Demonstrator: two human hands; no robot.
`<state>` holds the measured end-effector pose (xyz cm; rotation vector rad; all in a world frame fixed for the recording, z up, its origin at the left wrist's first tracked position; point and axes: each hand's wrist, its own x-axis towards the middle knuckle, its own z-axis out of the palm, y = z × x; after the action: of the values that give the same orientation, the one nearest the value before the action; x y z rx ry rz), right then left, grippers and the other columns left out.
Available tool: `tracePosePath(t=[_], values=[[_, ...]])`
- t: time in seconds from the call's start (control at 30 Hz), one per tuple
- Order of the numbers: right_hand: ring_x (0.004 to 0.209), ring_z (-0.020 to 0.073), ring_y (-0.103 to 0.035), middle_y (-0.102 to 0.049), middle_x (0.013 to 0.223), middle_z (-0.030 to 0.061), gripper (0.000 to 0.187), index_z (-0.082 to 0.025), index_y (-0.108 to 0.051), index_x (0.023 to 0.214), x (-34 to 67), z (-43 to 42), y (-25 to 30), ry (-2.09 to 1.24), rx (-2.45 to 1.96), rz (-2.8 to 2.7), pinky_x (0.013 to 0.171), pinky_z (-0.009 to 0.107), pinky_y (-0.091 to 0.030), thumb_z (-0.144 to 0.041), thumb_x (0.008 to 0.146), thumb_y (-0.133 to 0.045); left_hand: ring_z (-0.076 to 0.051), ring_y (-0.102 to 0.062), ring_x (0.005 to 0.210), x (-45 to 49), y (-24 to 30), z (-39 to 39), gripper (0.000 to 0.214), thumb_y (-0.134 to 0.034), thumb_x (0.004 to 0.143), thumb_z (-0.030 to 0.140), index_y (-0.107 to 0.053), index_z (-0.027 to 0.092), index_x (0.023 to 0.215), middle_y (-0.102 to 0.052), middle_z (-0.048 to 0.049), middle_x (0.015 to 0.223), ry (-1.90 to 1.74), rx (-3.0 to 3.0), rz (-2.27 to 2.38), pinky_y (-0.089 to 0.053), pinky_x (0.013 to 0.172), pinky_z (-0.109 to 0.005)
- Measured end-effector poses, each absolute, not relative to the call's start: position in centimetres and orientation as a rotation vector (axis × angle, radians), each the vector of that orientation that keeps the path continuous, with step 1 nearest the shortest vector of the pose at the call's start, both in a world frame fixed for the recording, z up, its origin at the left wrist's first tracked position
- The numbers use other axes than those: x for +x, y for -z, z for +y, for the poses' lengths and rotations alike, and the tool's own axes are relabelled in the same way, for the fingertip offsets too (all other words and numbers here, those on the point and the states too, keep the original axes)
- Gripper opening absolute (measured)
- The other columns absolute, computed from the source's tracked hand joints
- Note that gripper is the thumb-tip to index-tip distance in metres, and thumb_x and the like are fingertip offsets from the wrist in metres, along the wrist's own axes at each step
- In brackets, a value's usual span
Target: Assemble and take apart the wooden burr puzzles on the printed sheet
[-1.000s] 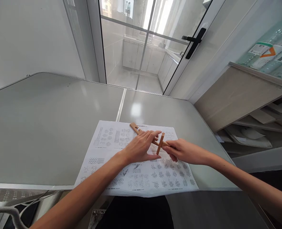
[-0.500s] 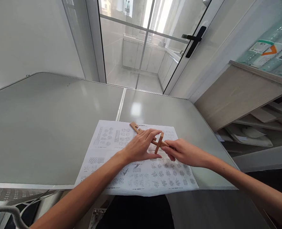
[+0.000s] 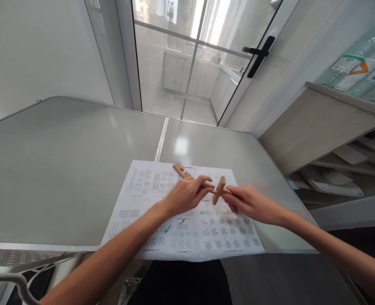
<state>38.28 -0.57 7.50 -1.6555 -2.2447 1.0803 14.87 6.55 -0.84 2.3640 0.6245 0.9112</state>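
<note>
Two crossed wooden puzzle pieces are held above the paper sheet. My left hand pinches the left end of the long wooden stick between thumb and fingers. The right end of that stick is in my right hand, whose fingers are wrapped round it and partly hide it. A short wooden crosspiece sits tilted across the stick, close to my right fingertips. Just beyond my left hand, a notched wooden piece shows at the top of the sheet, its lower end hidden behind the hand.
Printed line drawings cover the sheet, which lies at the front edge of the grey table. A glass door stands behind the table. To the right is a wooden shelf with plastic bottles on top.
My left thumb and fingers have left the crosspiece and closed on the stick to its left. The crosspiece has shifted slightly right with my right hand.
</note>
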Motion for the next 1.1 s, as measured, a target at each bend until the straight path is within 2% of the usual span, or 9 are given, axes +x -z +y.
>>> tracePosePath(t=[0.1,0.2,0.3,0.4,0.53,0.67,0.87,1.0,1.1], values=[[0.063,0.015,-0.057,-0.064,0.073,0.0007,0.045,-0.022,-0.053,0.084,38.6,-0.8,-7.2,-1.084,-1.628,-2.245,0.063,0.029,-0.042,-0.052,0.111,-0.035,-0.019,-0.073,0.076,14.9,0.7,6.4,0.021,-0.045,0.111,0.037,-0.057,0.02,0.112,-0.078,-0.0033,0.093,-0.872,2.287,0.61,-0.052,0.07,-0.032],[0.062,0.0147,-0.055,-0.063,0.073,0.0001,0.044,-0.022,-0.054,0.086,38.8,-1.0,-6.9,-1.065,-1.607,-2.252,0.063,0.029,-0.041,-0.052,0.112,-0.034,-0.017,-0.069,0.072,15.0,0.7,6.4,0.026,-0.053,0.107,0.046,-0.056,0.021,0.115,-0.075,-0.002,0.089,-0.869,2.205,0.648,-0.05,0.066,-0.03],[0.062,0.0145,-0.054,-0.063,0.072,-0.0004,0.042,-0.022,-0.053,0.084,38.8,-1.0,-6.7,-1.026,-1.598,-2.276,0.064,0.029,-0.04,-0.049,0.112,-0.035,-0.023,-0.071,0.093,15.1,0.8,6.5,0.068,-0.079,0.085,0.059,-0.049,0.022,0.133,-0.072,-0.008,0.111,-0.975,2.164,0.63,-0.056,0.077,-0.036],[0.063,0.0147,-0.055,-0.063,0.072,-0.0004,0.041,-0.022,-0.052,0.083,38.6,-1.0,-6.5,-0.996,-1.596,-2.296,0.065,0.029,-0.04,-0.047,0.112,-0.036,-0.028,-0.069,0.106,15.1,0.8,6.6,0.097,-0.091,0.068,0.061,-0.043,0.024,0.143,-0.068,-0.0125,0.124,-0.998,2.162,0.573,-0.058,0.087,-0.042],[0.064,0.0143,-0.055,-0.064,0.073,-0.0007,0.04,-0.022,-0.052,0.082,38.3,-1.0,-6.3,-0.967,-1.607,-2.31,0.066,0.029,-0.04,-0.045,0.112,-0.037,-0.029,-0.072,0.109,15.0,0.2,6.4,0.073,-0.086,0.078,0.057,-0.055,0.022,0.134,-0.075,-0.0103,0.115,-0.879,2.086,0.556,-0.057,0.092,-0.043],[0.064,0.0138,-0.056,-0.064,0.074,-0.0012,0.04,-0.022,-0.054,0.086,38.2,-1.0,-6.3,-0.96,-1.591,-2.314,0.067,0.029,-0.04,-0.046,0.112,-0.036,-0.02,-0.074,0.088,15.0,-0.5,6.1,0.034,-0.068,0.099,0.047,-0.065,0.019,0.117,-0.078,-0.0034,0.088,-0.795,1.977,0.513,-0.054,0.085,-0.037],[0.063,0.0139,-0.056,-0.064,0.073,-0.0002,0.043,-0.022,-0.057,0.085,38.2,-1.1,-6.4,-1.038,-1.575,-2.177,0.064,0.03,-0.043,-0.05,0.112,-0.038,-0.014,-0.059,0.072,15.3,-0.7,6.4,0.031,-0.057,0.104,0.044,-0.066,0.018,0.093,-0.071,-0.0032,0.083,-0.905,1.914,0.635,-0.046,0.069,-0.03],[0.086,0.0193,-0.067,-0.072,0.101,0.0059,0.034,-0.024,-0.06,0.121,38.1,-0.9,-6.5,-1.288,-1.474,-1.898,0.074,0.033,-0.053,-0.054,0.106,-0.053,-0.011,-0.048,0.059,15.3,-0.9,6.6,0.039,-0.053,0.106,0.047,-0.057,0.018,0.08,-0.055,0.0036,0.064,-0.856,1.728,0.593,-0.04,0.063,-0.027],[0.119,0.0247,-0.065,-0.068,0.132,0.0099,0.051,-0.03,-0.048,0.148,38.0,-0.7,-6.9,-1.533,-1.301,-1.741,0.098,0.042,-0.053,-0.051,0.103,-0.061,-0.009,-0.046,0.057,15.1,-1.1,6.7,0.04,-0.051,0.106,0.051,-0.056,0.019,0.085,-0.054,0.0045,0.064,-0.767,1.596,0.494,-0.037,0.059,-0.025]])
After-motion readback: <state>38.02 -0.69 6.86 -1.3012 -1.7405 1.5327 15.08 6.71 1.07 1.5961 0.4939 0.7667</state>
